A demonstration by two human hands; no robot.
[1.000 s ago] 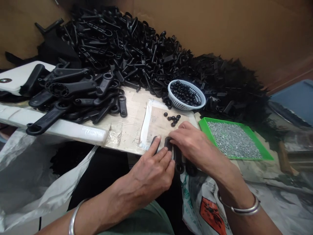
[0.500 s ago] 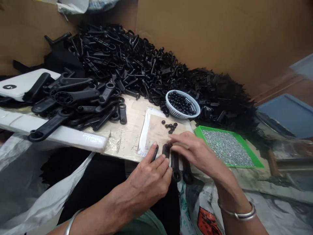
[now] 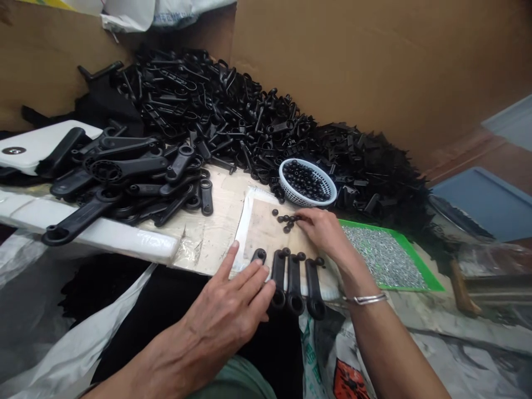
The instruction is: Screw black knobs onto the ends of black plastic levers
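Black plastic lever (image 3: 259,255) likely lies steadiest under a soft, spread left hand (image 3: 226,307), while the narrow right hand (image 3: 323,230), its hold hidden, should pinch beads (image 3: 286,229) gently.

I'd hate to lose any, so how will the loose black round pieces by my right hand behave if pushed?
The loose pieces look small and rounded, so they might roll and scatter. They look like plastic, so probably light and stiff. Several sit clustered on the flat surface, so one could nudge others.
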